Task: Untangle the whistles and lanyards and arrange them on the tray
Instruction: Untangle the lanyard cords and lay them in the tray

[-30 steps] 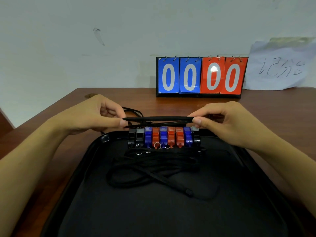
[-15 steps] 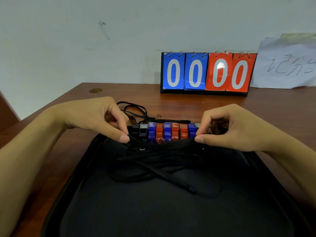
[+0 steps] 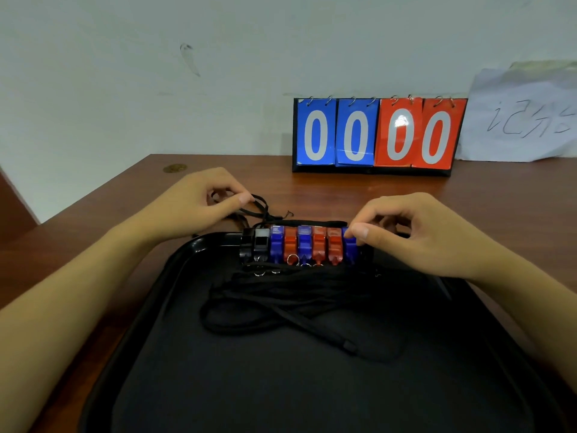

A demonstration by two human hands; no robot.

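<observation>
A row of whistles (image 3: 299, 245), black, blue and red, stands side by side along the far edge of the black tray (image 3: 150, 307). Several black lanyards (image 3: 290, 295) lie bundled on the tray just in front of the whistles. Another loose black lanyard (image 3: 265, 210) lies on the table behind the tray's far left corner. My left hand (image 3: 199, 204) pinches that loose lanyard with curled fingers. My right hand (image 3: 421, 235) is at the row's right end, its thumb on the front of the blue whistle (image 3: 350, 250) and its fingers curled behind it.
A flip scoreboard (image 3: 377, 135) reading 00 00 stands at the back of the wooden table (image 3: 499, 198). A sheet of paper (image 3: 524, 117) leans on the wall at its right. The table's left edge runs close to the tray.
Both hands lowered the lanyard stretched between them onto the tray's bundle and let go. The left hand moved back to the loose lanyard; the right moved to the row's right end.
</observation>
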